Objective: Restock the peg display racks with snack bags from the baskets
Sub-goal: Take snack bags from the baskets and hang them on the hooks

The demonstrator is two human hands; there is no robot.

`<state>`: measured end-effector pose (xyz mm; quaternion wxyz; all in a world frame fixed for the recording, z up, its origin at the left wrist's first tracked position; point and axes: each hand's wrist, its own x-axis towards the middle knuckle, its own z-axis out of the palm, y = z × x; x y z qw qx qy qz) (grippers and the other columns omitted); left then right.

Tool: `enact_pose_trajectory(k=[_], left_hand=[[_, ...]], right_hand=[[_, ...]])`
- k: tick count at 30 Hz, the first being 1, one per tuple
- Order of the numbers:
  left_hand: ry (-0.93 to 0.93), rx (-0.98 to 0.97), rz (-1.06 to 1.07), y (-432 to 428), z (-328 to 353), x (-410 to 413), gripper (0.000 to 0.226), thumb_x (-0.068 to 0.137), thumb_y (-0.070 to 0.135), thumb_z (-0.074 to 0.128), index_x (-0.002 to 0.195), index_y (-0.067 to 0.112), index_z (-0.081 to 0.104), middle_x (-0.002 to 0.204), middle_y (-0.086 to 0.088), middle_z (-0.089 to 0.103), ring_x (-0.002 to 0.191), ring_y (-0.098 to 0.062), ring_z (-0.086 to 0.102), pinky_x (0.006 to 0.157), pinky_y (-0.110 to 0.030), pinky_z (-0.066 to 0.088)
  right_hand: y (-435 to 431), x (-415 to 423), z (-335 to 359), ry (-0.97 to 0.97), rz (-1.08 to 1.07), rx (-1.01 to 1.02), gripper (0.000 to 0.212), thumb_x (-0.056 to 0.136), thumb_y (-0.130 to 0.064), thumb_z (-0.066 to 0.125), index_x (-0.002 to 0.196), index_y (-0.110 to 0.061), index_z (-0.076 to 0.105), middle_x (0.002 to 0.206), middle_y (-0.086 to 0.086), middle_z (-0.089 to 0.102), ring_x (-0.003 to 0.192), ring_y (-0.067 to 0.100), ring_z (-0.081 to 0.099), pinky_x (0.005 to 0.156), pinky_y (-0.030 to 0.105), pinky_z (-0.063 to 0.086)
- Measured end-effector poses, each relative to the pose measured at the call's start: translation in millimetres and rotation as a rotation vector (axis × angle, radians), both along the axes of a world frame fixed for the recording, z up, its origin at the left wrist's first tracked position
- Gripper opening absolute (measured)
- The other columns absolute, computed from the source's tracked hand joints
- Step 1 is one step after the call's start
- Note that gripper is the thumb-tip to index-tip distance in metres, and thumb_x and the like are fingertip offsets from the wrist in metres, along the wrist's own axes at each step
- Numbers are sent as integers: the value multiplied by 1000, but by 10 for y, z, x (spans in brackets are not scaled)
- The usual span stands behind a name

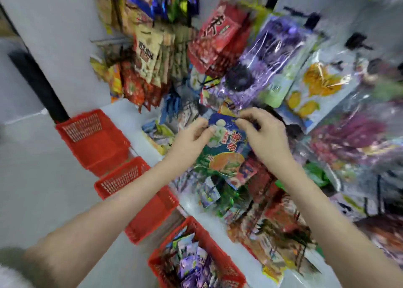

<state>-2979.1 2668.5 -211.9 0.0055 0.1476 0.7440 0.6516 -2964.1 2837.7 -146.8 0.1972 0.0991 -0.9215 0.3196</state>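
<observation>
I am seeing three red baskets (96,139) sitting in a row on the floor at left, the nearest holding purple bags. My left hand (192,139) is pinching the blue snack bag (224,148) by its top; my right hand (263,133) is gripping its other top corner, before the crowded rack (272,54).

Pale grey floor (43,178) carried three red plastic baskets in diagonal row, far left to near centre. Far basket (91,139) and middle basket (139,198) showed bare red insides. Near basket (196,257) held purple and white snack bags (192,263). White base ledge (196,202) of display rack ran just right of baskets; picture blurred.
</observation>
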Motion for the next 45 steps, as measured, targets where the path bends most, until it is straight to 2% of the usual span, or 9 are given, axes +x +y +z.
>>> enact_pose_trajectory(k=[4, 6, 8, 11, 16, 24, 37, 41, 45], left_hand=[[209, -13, -14, 242, 735, -46, 26, 101, 25, 46, 78, 26, 35, 61, 9, 25, 54, -10, 28, 56, -28, 24], [278, -3, -22, 393, 1013, -24, 11, 100, 21, 49, 104, 29, 43, 69, 0, 45, 59, -15, 47, 58, -32, 38], [398, -29, 18, 536, 1291, 2, 46, 97, 19, 53, 137, 29, 33, 104, -13, 61, 86, -29, 59, 70, -39, 48], [623, -89, 39, 741, 1639, 44, 71, 96, 16, 57, 151, 23, 14, 140, 4, 40, 112, -18, 50, 88, -26, 44], [985, -279, 209, 1028, 2058, -57, 63, 97, 23, 53, 152, 19, 22, 124, -11, 48, 77, -17, 50, 68, -36, 50], [1176, -313, 153, 1485, 2543, -528, 62, 95, 34, 48, 151, 16, 27, 126, -18, 46, 103, -28, 51, 74, -38, 51], [1205, -272, -297, 2363, 2940, -1231, 74, 96, 38, 53, 154, 15, 13, 117, -14, 37, 93, -24, 41, 80, -37, 46], [1224, -228, -369, 2586, 3009, -1295, 80, 94, 38, 56, 154, 25, 4, 107, -9, 32, 94, -25, 38, 78, -33, 39], [1235, -113, -392, 2721, 2989, -1305, 81, 95, 38, 53, 151, 28, -4, 105, -9, 33, 93, -28, 41, 67, -30, 31]], right_hand=[[137, 23, 795, 120, -16, -16, 6, 89, -7, 61, 88, -7, 67, 78, -6, 57, 76, 0, 47, 67, 2, 34], [242, 53, 1092, 183, -18, 24, 7, 90, -8, 60, 89, -7, 67, 80, -6, 57, 76, 1, 47, 68, 3, 33], [355, 97, 1369, 257, -25, 42, 7, 90, -9, 59, 90, -8, 66, 82, -6, 58, 78, 2, 48, 69, 5, 34], [523, 179, 1761, 379, -42, 52, 8, 91, -9, 58, 92, -7, 66, 87, -2, 60, 81, 0, 48, 72, 4, 35], [743, 199, 2201, 579, -82, 43, 9, 91, -10, 56, 92, -6, 64, 86, -8, 57, 80, -1, 48, 73, 2, 34], [1120, 3, 2523, 737, -269, 30, 8, 93, -11, 55, 94, -8, 63, 84, -13, 52, 77, -16, 50, 71, 2, 33], [1823, -411, 2587, 1019, -828, 6, 15, 95, -15, 50, 95, -2, 58, 93, 1, 47, 94, 29, 52, 78, 24, 35], [1938, -426, 2600, 1057, -886, 85, 18, 95, -11, 49, 97, 4, 60, 92, 17, 52, 89, 15, 45, 77, 6, 30], [1913, -434, 2608, 993, -848, 161, 17, 96, -9, 49, 95, 1, 63, 88, 6, 47, 77, -10, 41, 74, 4, 31]])
